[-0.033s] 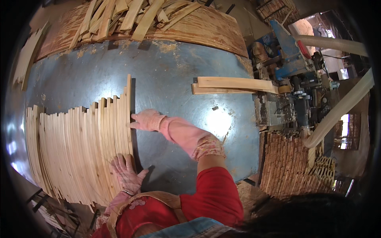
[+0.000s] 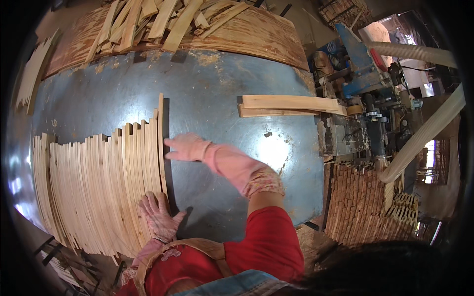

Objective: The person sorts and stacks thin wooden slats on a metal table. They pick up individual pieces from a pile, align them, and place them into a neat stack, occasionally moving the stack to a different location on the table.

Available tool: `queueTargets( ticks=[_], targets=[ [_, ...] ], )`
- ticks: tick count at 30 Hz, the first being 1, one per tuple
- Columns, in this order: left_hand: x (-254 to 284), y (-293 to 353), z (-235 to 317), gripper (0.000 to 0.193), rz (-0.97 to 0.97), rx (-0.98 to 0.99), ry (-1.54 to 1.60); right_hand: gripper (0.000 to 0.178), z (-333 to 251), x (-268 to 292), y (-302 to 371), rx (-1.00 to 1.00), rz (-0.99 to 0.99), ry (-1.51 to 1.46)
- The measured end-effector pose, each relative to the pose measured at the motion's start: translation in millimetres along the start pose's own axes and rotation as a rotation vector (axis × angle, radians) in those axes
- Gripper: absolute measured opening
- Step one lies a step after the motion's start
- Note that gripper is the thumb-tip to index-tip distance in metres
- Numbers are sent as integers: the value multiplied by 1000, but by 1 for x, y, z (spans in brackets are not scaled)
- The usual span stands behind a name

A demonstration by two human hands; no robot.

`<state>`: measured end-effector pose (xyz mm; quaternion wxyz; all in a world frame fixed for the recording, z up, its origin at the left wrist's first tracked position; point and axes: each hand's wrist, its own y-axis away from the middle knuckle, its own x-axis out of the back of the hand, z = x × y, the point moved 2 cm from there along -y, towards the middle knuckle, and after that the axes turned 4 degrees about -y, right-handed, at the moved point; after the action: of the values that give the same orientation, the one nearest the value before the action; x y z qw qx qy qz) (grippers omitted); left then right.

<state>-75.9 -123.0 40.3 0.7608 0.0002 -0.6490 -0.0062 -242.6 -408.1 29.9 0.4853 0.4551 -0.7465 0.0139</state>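
A row of long, narrow wooden slats [image 2: 94, 182] stands packed side by side on the left of a blue-grey metal table [image 2: 212, 93]. My left hand [image 2: 159, 217] rests flat over the near right end of the row, fingers spread and thumb pointing right. The outermost slat [image 2: 161, 128] sticks out farther than its neighbours and leans slightly off them at its far end. Just right of that slat is my right hand [image 2: 186, 147], thumb and forefinger apart and pointing at it, a small gap between; slight blur softens the hand.
Two boards [image 2: 291, 102] lie at the right, their ends at a blue machine [image 2: 363, 74] with ribbed hoses [image 2: 424, 133]. A stack of wood strips [image 2: 365, 207] stands below it. Loose offcuts [image 2: 168, 24] pile on a plywood sheet [image 2: 256, 34] along the far edge.
My right hand has drawn slightly right, from touching the outermost slat to just off it. My left hand stays in place on the slats.
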Motion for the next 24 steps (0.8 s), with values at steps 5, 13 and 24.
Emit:
queueTargets(
  ticks=[5,13,24],
  targets=[
    [-18,0,1,110,-61,-15,14,61,152,102,90,-197,415,358],
    [-31,13,-1,104,-1,-37,-83,80,228,109,151,-675,83,402],
    [-19,3,1,113,44,-98,-95,77,17,-19,48,-485,56,-402]
  ],
)
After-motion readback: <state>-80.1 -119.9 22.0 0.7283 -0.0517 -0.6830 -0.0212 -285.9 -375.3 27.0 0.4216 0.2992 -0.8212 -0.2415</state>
